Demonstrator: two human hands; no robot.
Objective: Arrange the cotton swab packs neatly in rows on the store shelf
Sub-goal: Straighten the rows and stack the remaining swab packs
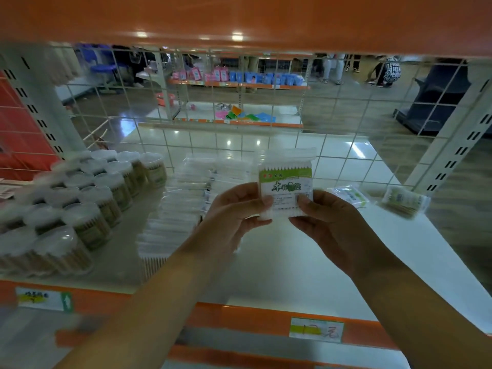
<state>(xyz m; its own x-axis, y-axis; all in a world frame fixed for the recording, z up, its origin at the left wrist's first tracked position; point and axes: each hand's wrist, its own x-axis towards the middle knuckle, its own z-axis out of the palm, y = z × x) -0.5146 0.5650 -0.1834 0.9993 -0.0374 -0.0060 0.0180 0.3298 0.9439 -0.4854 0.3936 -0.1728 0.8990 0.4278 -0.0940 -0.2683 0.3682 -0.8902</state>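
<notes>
A flat cotton swab pack (pixel 286 182) with a green and white label stands upright above the white shelf (pixel 306 259), held between both hands. My left hand (pixel 234 209) pinches its lower left corner and my right hand (pixel 327 217) pinches its lower right corner. To the left, a row of flat swab packs (pixel 183 201) runs from the wire back toward the front edge. Two loose packs (pixel 348 195) (pixel 404 201) lie at the back right of the shelf.
Several round clear tubs of swabs (pixel 87 198) fill the left part of the shelf. A white wire grid (pixel 239 134) closes the back. An orange shelf (pixel 239 20) hangs low overhead. Price labels (pixel 316 330) sit on the orange front rail.
</notes>
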